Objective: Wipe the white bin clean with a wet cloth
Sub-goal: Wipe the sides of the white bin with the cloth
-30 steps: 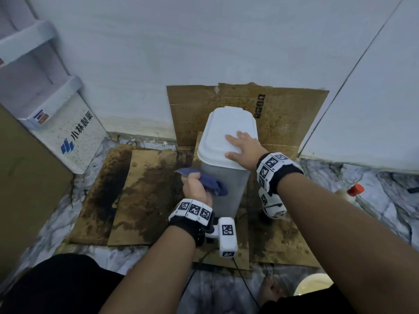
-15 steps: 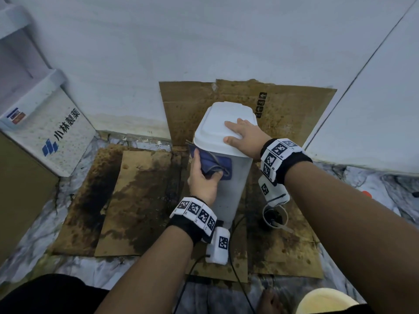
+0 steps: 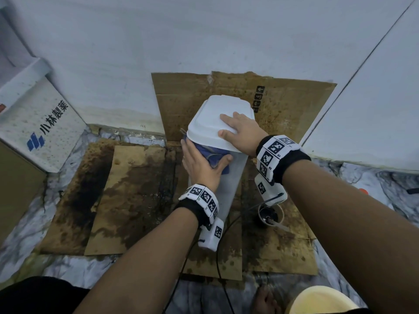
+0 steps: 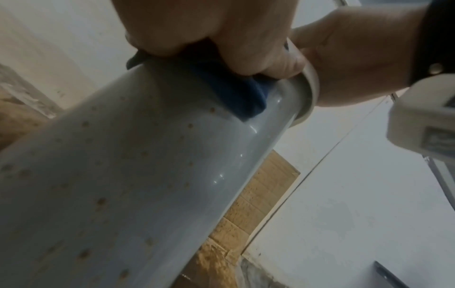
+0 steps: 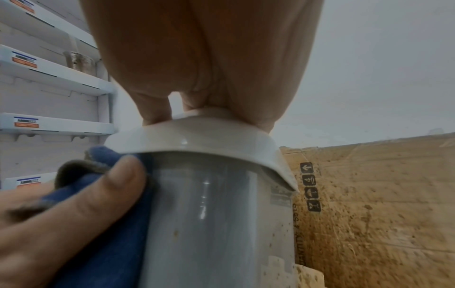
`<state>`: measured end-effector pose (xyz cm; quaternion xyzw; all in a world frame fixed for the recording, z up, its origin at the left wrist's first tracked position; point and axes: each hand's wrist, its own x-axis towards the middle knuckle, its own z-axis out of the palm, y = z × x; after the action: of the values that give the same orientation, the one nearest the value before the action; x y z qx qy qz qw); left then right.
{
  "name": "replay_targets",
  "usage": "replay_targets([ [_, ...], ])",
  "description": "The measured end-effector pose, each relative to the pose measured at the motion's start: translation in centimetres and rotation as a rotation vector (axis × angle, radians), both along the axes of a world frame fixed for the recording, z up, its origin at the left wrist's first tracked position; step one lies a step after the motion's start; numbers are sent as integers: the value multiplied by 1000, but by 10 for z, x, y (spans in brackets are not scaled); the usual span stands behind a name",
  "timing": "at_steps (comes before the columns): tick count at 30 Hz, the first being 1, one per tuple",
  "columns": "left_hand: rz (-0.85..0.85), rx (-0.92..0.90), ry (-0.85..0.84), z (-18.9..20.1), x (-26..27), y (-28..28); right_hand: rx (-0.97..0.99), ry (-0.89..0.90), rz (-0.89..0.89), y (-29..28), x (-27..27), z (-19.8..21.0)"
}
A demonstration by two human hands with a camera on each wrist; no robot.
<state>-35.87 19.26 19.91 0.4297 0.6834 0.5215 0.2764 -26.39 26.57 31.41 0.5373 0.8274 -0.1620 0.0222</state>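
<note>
A white bin (image 3: 233, 177) with a white lid (image 3: 215, 123) stands on stained cardboard; brown specks dot its side (image 4: 147, 175). My left hand (image 3: 201, 164) holds a bunched blue cloth (image 3: 214, 155) against the bin's front wall, right under the lid's rim. Its thumb (image 5: 98, 194) lies across the cloth (image 5: 105, 243), and its fingers bend over the cloth (image 4: 236, 91) in the left wrist view. My right hand (image 3: 240, 130) lies flat on top of the lid, fingers straight, steadying the bin (image 5: 216, 214).
Wet, dark-stained cardboard (image 3: 127, 200) covers the floor, and another sheet (image 3: 294, 105) leans on the wall behind the bin. A cup of dark liquid with a stick (image 3: 269, 215) stands right of the bin. A white shelf unit (image 3: 40, 123) is at left, a pale bucket rim (image 3: 322, 300) bottom right.
My left hand has carried the cloth up the bin's front, from mid-height to just under the lid's rim. The right hand has stayed on the lid.
</note>
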Motion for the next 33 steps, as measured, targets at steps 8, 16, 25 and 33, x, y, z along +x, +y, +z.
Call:
replay_targets([
  [8,0,91,-84,-7,-5,12,-4,-13,-5,7,-1,1],
  [16,3,68,-122,-29,-5,8,-22,8,-20,14,6,-3],
  [25,20,-8,-174,-67,-1,-6,-31,45,-32,20,11,-9],
  [33,32,-175,-340,-130,-2,-19,-25,65,-34,23,11,-12],
])
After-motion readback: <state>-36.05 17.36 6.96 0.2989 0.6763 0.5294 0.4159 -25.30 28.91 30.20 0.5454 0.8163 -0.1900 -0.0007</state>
